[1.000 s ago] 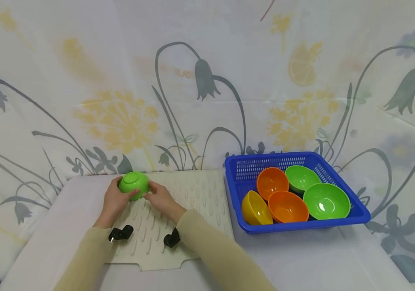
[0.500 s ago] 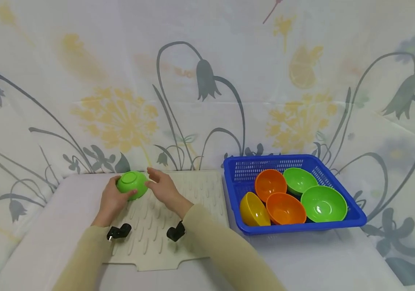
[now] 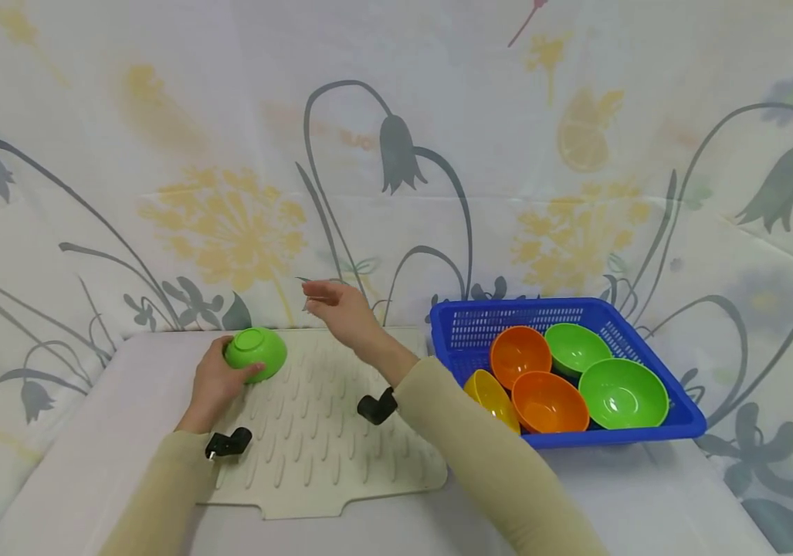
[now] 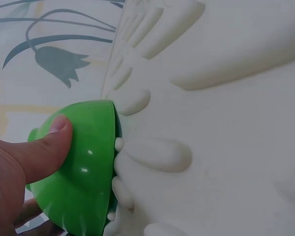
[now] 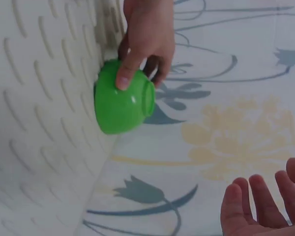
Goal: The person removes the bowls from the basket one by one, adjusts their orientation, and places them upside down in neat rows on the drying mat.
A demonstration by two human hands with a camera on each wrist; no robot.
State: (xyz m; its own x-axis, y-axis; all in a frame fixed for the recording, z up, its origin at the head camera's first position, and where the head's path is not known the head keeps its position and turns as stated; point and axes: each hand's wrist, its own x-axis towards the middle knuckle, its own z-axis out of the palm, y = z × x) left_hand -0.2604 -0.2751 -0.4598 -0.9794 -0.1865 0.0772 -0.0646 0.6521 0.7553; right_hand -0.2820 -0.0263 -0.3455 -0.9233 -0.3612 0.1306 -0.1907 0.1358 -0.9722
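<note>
A small green bowl (image 3: 255,353) sits upside down at the far left corner of a cream drying mat (image 3: 330,432) with raised ribs. My left hand (image 3: 214,380) grips it, thumb on its side; the same bowl (image 4: 81,167) fills the left wrist view with the thumb (image 4: 39,150) pressed on it, and shows again in the right wrist view as the bowl (image 5: 123,103) under the left hand (image 5: 145,39). My right hand (image 3: 337,307) hovers empty above the mat's far edge, fingers relaxed, right of the bowl; its fingers (image 5: 258,206) show open.
A blue plastic basket (image 3: 653,421) stands right of the mat. It holds two orange bowls (image 3: 549,401), two green bowls (image 3: 621,398) and a yellow bowl (image 3: 489,394). A flowered cloth covers the table and the wall behind.
My right hand let go of the green bowl and rose up and to the right. The left hand stays on the bowl.
</note>
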